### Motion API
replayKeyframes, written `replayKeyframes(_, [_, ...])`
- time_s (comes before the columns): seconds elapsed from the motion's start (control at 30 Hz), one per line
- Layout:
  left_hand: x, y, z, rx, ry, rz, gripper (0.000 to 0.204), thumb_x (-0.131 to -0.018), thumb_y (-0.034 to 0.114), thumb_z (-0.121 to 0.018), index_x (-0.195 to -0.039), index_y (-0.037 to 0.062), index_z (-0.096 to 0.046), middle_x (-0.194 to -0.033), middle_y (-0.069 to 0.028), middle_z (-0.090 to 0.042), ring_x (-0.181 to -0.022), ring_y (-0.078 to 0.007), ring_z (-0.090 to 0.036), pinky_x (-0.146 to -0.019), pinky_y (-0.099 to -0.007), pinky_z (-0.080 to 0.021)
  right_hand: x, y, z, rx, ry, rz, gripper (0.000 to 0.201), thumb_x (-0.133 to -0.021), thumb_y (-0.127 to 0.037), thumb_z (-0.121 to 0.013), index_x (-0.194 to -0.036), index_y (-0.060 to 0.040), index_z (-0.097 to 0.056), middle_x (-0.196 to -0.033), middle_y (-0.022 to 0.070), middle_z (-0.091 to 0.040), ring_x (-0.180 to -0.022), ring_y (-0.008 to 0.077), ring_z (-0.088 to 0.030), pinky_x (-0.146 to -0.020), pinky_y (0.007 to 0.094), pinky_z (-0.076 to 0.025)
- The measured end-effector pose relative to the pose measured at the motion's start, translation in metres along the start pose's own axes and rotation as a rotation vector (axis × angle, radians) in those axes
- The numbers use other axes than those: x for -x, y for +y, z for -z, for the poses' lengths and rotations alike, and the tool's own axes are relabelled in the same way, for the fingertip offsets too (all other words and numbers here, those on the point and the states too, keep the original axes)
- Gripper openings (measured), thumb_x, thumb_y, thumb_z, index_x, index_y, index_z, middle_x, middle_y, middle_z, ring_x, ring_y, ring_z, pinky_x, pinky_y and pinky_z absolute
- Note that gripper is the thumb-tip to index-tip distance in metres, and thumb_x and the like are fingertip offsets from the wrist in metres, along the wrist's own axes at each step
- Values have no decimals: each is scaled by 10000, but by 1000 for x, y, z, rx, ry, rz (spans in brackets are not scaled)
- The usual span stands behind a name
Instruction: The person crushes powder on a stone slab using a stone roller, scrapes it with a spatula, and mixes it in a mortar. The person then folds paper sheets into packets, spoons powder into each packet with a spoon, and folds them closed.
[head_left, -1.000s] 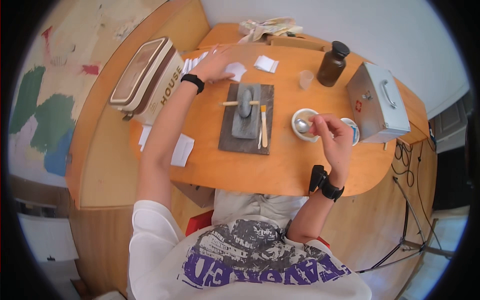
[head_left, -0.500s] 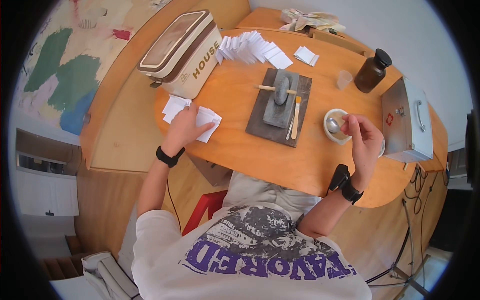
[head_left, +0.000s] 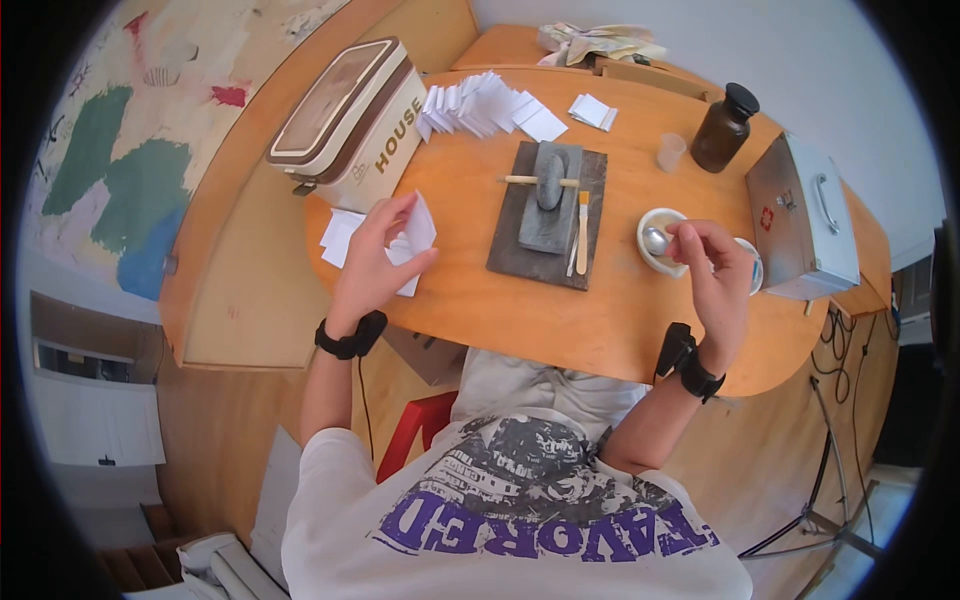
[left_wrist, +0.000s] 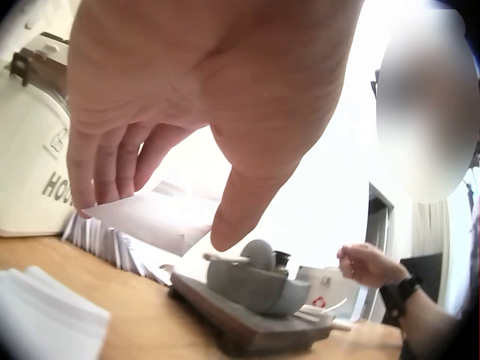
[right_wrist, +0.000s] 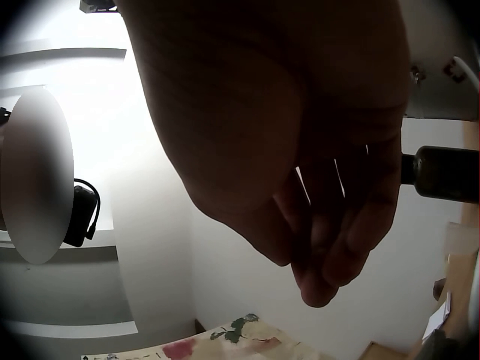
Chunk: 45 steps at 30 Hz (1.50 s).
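Note:
My left hand (head_left: 375,262) pinches a folded white paper (head_left: 422,228) between thumb and fingertips, lifted over other white papers (head_left: 340,238) at the table's left edge. In the left wrist view that paper (left_wrist: 154,219) spans from the fingers to the thumb. My right hand (head_left: 718,275) pinches a metal spoon (head_left: 656,240) by its handle, its bowl end over a white bowl (head_left: 648,262). Fingers cover most of the handle. Between the hands, a grey stone grinder (head_left: 549,205) with a wooden-handled wheel sits on a dark slab (head_left: 507,255), next to a wooden brush (head_left: 582,235).
A cream box (head_left: 375,150) marked HOUSE stands at the left. Behind the slab lie a fanned row of white papers (head_left: 475,105) and a small paper stack (head_left: 593,112). A clear cup (head_left: 671,151), brown bottle (head_left: 722,130) and metal case (head_left: 800,215) stand on the right.
My left hand came back from the fanned papers to the left-edge papers, then raised one folded paper. My right hand keeps the spoon over the bowl.

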<state>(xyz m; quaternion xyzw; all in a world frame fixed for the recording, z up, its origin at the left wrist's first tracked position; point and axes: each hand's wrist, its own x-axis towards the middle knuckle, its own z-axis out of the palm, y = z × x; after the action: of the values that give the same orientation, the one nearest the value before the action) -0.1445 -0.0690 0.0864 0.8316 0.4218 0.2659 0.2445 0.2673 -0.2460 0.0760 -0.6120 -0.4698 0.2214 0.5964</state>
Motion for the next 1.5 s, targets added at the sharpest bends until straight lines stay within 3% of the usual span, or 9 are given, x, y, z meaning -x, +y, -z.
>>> replayKeyframes(0.1, [-9,47,-18,482,-132,-102,781,-885,14,-870,-1599,-14,-556,-1542,-131,-603,-1467,-275,-611,-1246,-479,-513,3,-17,-14,15,-29,47,173,-1111,-118,-745,-1082,29,-832,-893,51,-798,-825,93,-724,-773,260,-561])
replayKeyframes(0.27, [-33,96,-59,756,-307,-266,819,-863,-6,-871,-1605,-4,-523,-1527,-131,-605,-1472,-272,-590,-1304,-490,-453,10,-44,-33,-46,-107,126,124,-1057,-66,-770,-1124,10,-841,-935,59,-813,-828,117,-733,-773,286,-581])
replayKeyframes(0.33, [-40,113,-77,676,-209,-374,801,-862,22,-891,-1581,-4,-540,-1508,-122,-617,-1456,-278,-598,-1283,-485,-472,13,-48,-35,-38,-112,187,192,-1006,-59,-810,-1189,-7,-839,-968,59,-827,-833,125,-730,-767,286,-580])
replayKeyframes(0.37, [-44,121,-85,492,-120,-435,735,-867,52,-907,-1530,7,-592,-1466,-137,-636,-1402,-296,-631,-1204,-466,-525,13,-50,-35,-60,-122,203,262,-976,-63,-830,-1234,-15,-828,-974,59,-834,-832,131,-727,-763,285,-579])
replayKeyframes(0.57, [-50,152,-118,211,103,-513,728,-783,45,-918,-1462,27,-656,-1400,-189,-633,-1279,-382,-657,-1066,-456,-560,17,-46,-33,42,21,118,210,-972,-78,-838,-1170,-10,-835,-968,76,-835,-795,143,-723,-739,288,-572])
replayKeyframes(0.87, [-54,163,-134,197,108,-485,749,-772,-17,-893,-1470,16,-623,-1380,-180,-618,-1283,-429,-622,-1069,-508,-550,12,-37,-30,67,103,88,156,-995,-83,-815,-1114,15,-836,-931,87,-831,-794,129,-729,-738,296,-576])
replayKeyframes(1.13, [-51,156,-145,262,151,-478,747,-766,-24,-896,-1473,50,-666,-1419,-178,-653,-1298,-408,-664,-1100,-480,-559,6,-18,-29,15,91,-43,196,-1004,-123,-826,-1131,26,-830,-930,101,-824,-827,135,-742,-769,308,-585])
replayKeyframes(1.3, [-52,152,-151,233,153,-546,697,-772,-51,-878,-1437,51,-692,-1394,-167,-672,-1292,-413,-666,-1113,-501,-559,6,-20,-22,120,-18,-8,252,-974,-168,-853,-1139,20,-827,-956,153,-815,-831,228,-758,-776,354,-601])
replayKeyframes(1.5, [-54,152,-154,236,121,-623,658,-767,-70,-881,-1390,50,-708,-1382,-166,-685,-1279,-407,-673,-1133,-501,-565,6,-21,-21,199,38,-25,251,-940,-152,-860,-1119,21,-827,-948,175,-808,-809,279,-758,-759,384,-595])
